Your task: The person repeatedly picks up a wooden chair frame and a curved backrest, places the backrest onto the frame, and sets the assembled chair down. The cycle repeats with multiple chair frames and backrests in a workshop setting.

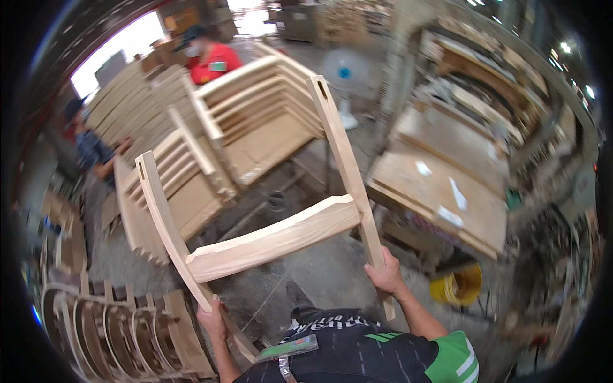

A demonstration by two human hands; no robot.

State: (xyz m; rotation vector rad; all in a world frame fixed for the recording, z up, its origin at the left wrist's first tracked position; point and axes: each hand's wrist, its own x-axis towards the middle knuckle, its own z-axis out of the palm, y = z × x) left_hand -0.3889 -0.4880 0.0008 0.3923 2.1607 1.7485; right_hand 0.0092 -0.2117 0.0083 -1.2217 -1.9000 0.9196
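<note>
Between my hands hangs a pale wooden chair frame [278,246], two long legs joined by one wide curved crosspiece. My left hand [214,318] is wrapped round the left leg below the crosspiece. My right hand [385,271] grips the right leg, also below the joint. The far ends of both legs point away from me, and a slot shows near the tip of each. The frame is held in the air above the concrete floor, tilted up toward the right.
Stacked wooden frames [255,108] stand on a pallet ahead, with slatted pieces [175,159] to their left. A wooden worktable [440,172] is at right, a yellow bucket [458,284] below it. Curved parts [121,332] stand at lower left. Two people [214,60] are beyond, near a fan [345,76].
</note>
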